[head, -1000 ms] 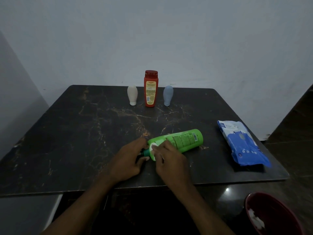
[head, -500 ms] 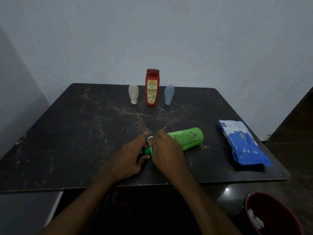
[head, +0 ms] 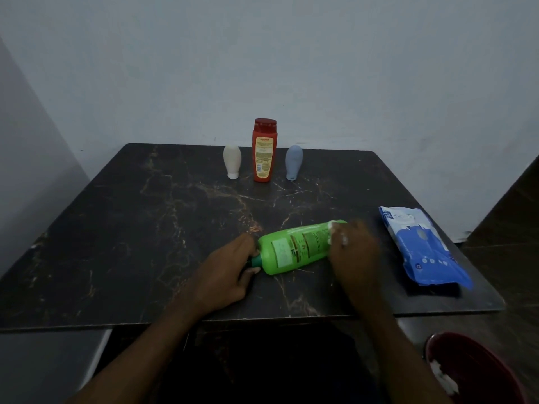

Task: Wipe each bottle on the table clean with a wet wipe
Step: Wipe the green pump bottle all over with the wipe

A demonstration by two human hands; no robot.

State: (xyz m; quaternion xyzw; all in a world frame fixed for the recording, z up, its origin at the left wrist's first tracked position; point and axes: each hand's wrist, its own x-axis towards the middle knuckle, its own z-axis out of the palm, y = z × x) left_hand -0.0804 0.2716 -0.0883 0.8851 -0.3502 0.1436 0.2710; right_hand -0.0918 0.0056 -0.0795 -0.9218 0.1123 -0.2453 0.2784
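A green bottle (head: 294, 247) lies on its side on the dark table (head: 116, 243), close to the front edge and a bit right of the middle. Its dark green cap (head: 256, 261) points left, and its flat bottom points right and a little toward the back.

The left hand (head: 227, 275) holds the cap end, with the fingers and thumb curled round the cap. The right hand (head: 354, 252) is at the other end of the bottle. It looks blurry, but its fingers are bent over a white wet wipe (head: 335, 231) and press it on the bottle.

Three more bottles stand in a row at the back edge, near the middle: a small cream bottle (head: 232, 161), a tall red bottle (head: 264, 153) and a small blue-grey bottle (head: 293, 162). The two small ones stand on their caps.

A blue and white pack of wipes (head: 420, 246) lies flat by the right edge, near the front right corner, just beside the right hand but not touching it. A red bin (head: 478, 371) sits low down past that corner, with white bits inside.
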